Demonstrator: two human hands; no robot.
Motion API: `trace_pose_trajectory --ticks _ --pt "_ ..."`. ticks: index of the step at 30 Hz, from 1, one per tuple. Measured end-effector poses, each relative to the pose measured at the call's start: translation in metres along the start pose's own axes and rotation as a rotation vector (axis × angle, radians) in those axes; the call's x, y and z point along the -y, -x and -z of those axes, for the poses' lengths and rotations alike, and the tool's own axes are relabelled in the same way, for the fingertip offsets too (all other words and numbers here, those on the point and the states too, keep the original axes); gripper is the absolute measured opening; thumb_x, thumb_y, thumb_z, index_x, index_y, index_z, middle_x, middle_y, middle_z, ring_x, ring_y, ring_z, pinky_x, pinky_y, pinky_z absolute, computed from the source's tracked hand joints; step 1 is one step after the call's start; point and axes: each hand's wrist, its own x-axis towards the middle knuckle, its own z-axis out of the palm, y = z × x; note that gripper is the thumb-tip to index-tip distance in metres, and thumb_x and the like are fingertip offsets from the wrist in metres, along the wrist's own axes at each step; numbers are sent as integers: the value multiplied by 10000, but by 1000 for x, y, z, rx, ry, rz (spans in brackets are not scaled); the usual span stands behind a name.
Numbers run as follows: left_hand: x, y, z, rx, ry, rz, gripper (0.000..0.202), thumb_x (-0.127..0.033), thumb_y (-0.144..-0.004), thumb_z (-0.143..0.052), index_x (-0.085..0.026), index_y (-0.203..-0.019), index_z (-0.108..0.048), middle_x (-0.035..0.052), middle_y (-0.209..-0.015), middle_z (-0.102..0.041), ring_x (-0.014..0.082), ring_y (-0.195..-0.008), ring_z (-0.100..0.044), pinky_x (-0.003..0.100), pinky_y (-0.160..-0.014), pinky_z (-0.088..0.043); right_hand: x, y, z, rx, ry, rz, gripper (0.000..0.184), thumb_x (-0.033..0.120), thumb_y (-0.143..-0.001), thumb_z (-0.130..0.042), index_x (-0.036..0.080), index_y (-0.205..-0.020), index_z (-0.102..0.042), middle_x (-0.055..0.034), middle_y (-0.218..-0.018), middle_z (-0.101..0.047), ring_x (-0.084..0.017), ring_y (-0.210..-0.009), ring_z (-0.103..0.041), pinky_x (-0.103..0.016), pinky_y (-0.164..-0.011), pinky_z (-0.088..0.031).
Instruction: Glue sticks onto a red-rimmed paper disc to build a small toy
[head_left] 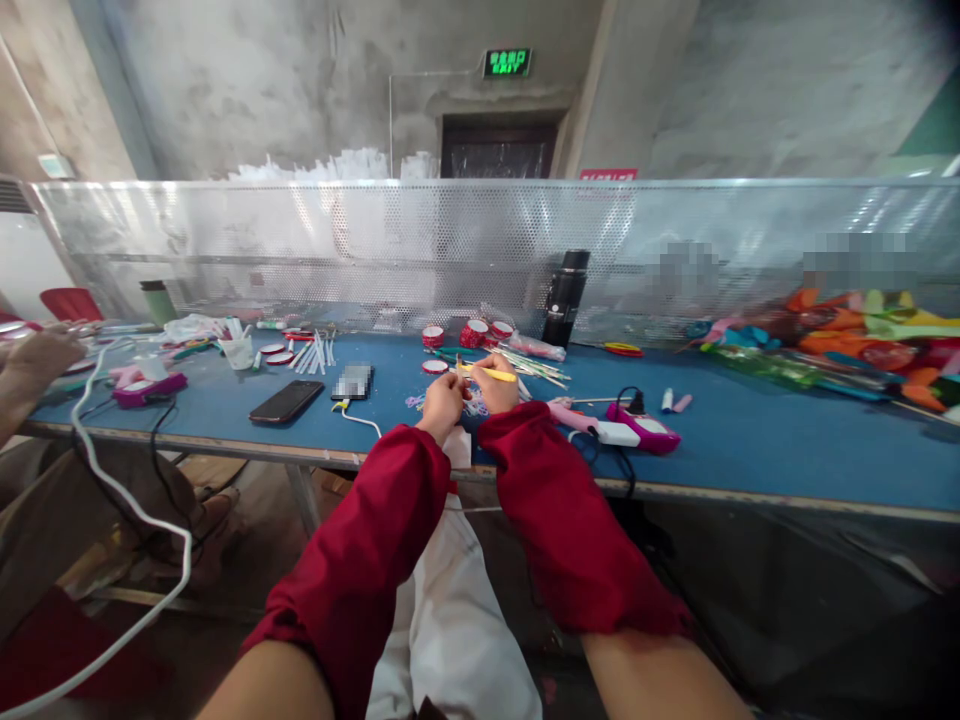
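Observation:
My right hand (498,384) is closed around a slim yellow tool (491,374), whose thin end points left toward my other hand. Close beside it, my left hand (444,400) has its fingers pinched together near that tip. What they hold, if anything, is too small to make out. Small purple and white pieces (474,404) lie on the blue table (739,430) around both hands. A bundle of thin pale sticks (541,370) lies just behind my right hand. Red-and-white rolls (474,334) stand beyond the hands.
A black bottle (564,300) stands at the back against the perforated metal screen (420,240). Purple glue guns with cables lie at right (649,428) and left (150,390). A phone (286,402) is left of me. Another person's hand (45,355) is far left; colourful pieces (862,340) fill the far right.

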Motion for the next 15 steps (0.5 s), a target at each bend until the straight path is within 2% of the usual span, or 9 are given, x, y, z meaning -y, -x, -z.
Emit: trace_pose_trajectory --ticks 4,10,15 --pt "0 1 1 1 4 -7 283 -380 -1014 -643 -143 -1166 -675 67 -1064 -713 169 -854 -699 342 -746 -619 -1 1 -1 -9 -1 0 267 367 -958 -718 168 -803 -629 31 -767 -634 -112 -679 -590 -264 -664 -520" --pt "-1 1 2 2 6 -3 299 -385 -1013 -643 -147 -1191 -673 78 -1107 -714 185 -904 -705 371 -790 -623 -4 -2 1 -37 19 -9 257 409 -995 -675 157 -946 -661 2 -883 -666 -123 -740 -627 -291 -707 -558" --pt "-1 1 0 12 13 11 297 -381 -1012 -645 -148 -1194 -673 80 -1118 -713 188 -915 -706 374 -798 -624 -1 0 0 -9 16 -5 260 377 -973 -705 160 -845 -641 23 -803 -642 -114 -704 -607 -273 -684 -539"
